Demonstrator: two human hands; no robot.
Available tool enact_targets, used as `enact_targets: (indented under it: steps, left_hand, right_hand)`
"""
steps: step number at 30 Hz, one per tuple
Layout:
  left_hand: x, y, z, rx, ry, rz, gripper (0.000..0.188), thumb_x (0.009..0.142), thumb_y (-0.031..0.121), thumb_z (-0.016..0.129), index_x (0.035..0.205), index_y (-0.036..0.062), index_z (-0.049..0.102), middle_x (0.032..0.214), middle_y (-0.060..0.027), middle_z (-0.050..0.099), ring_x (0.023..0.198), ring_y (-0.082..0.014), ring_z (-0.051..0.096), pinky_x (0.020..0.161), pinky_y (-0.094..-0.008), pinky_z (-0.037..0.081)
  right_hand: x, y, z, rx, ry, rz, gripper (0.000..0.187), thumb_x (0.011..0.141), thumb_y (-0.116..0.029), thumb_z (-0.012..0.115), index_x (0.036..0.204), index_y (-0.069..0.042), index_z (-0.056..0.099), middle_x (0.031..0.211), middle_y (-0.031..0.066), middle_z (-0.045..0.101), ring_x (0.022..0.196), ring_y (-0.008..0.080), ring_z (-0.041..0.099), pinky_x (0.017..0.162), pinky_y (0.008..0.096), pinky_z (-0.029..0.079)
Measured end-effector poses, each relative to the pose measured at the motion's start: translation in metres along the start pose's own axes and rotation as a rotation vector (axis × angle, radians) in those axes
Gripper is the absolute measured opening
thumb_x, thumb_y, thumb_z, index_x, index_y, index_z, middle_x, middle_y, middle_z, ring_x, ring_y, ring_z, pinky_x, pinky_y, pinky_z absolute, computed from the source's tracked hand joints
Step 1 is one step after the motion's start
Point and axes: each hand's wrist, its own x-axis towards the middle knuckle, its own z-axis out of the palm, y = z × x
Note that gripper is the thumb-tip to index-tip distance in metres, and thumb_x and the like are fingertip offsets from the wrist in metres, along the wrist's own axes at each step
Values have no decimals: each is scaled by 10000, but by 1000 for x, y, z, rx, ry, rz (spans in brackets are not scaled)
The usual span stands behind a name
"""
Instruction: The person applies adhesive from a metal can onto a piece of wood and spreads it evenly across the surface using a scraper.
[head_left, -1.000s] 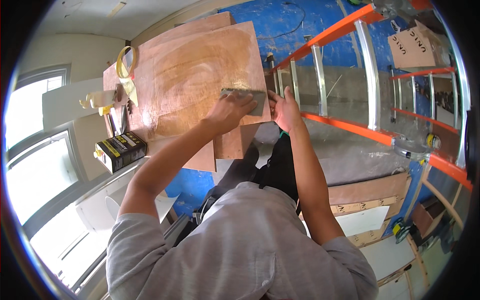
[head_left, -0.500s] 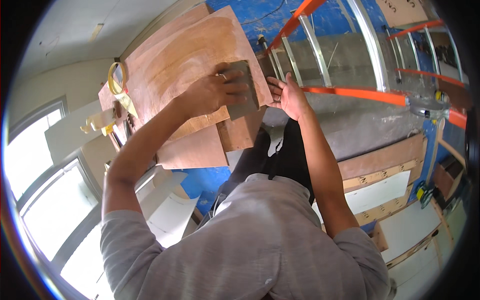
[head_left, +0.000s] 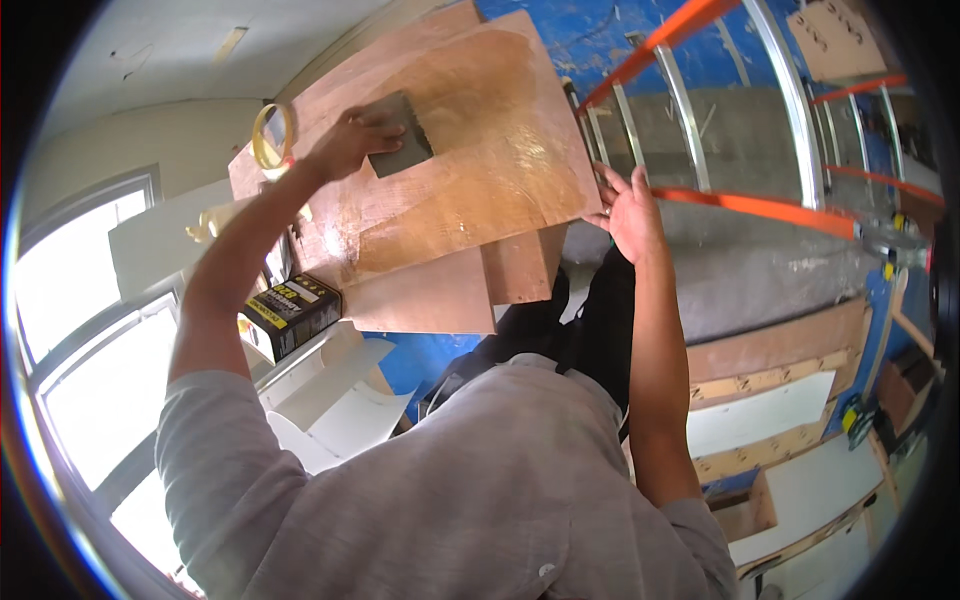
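Note:
A reddish wooden board [head_left: 500,70] lies on top of other panels, its face covered with a shiny, wet-looking coat. My left hand [head_left: 350,143] is closed on a dark grey flat spreader [head_left: 402,135], which lies against the board's upper left part. The spreader's right edge looks slightly toothed. At the board's right corner is my right hand [head_left: 633,215], fingers stretched out and apart, the tips at the edge. It grips nothing; whether the fingertips press on the edge is hard to see.
A roll of tape [head_left: 272,137] stands at the board's left edge. Below it sits a black and yellow box [head_left: 290,315]. An orange ladder [head_left: 750,205] lies to the right. Wood panels [head_left: 780,340] and white sheets [head_left: 345,425] rest lower down.
My left hand has swept the spreader from the board's right edge to its upper left. More of the shiny coat shows. The view has shifted, and the black and yellow box now shows.

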Motion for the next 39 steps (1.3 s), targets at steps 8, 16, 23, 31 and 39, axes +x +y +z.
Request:
enact_targets:
  steps: [8, 16, 23, 31, 39]
  left_hand:
    - [-26, 36, -3, -138, 348, -191, 508, 778, -63, 620, 1188, 212, 742, 1359, 57, 658, 1326, -204, 544, 1171, -437, 311]
    - [26, 68, -6, 3, 242, 312, 193, 775, 83, 684, 942, 177, 663, 1178, 93, 676, 1290, -258, 547, 1195, -513, 298]
    - [-98, -57, 68, -92, 278, 68, 364, 766, 7, 665, 1081, 184, 711, 1345, 63, 634, 1390, -245, 482, 1227, -518, 249]
    - [-199, -51, 129, -304, 351, -509, 418, 761, -81, 602, 1092, 142, 727, 1323, 14, 670, 1342, -234, 533, 1158, -464, 354]
    - [-204, 19, 88, -499, 142, -801, 480, 789, -71, 556, 1177, 156, 723, 1162, -60, 733, 1091, -280, 674, 935, -435, 516]
  right_hand:
    - [9, -8, 12, -56, 57, 97, 926, 981, -769, 212, 1565, -60, 329, 1537, 151, 444, 1433, 300, 391, 1177, 566, 258]
    - [6, -4, 23, -33, 162, 85, 906, 987, -754, 224, 1566, -62, 316, 1568, 131, 410, 1460, 306, 348, 1205, 558, 207]
    - [11, -12, 34, 4, 209, 0, 882, 988, -749, 256, 1550, -78, 360, 1537, 143, 461, 1452, 301, 378, 1196, 531, 245]
    - [15, -12, 36, -12, 250, -9, 905, 976, -755, 297, 1559, -64, 336, 1541, 138, 459, 1446, 298, 386, 1188, 523, 276]
    - [14, -16, 25, -38, 181, 44, 914, 968, -754, 330, 1570, -67, 306, 1549, 136, 447, 1423, 301, 407, 1178, 512, 293]
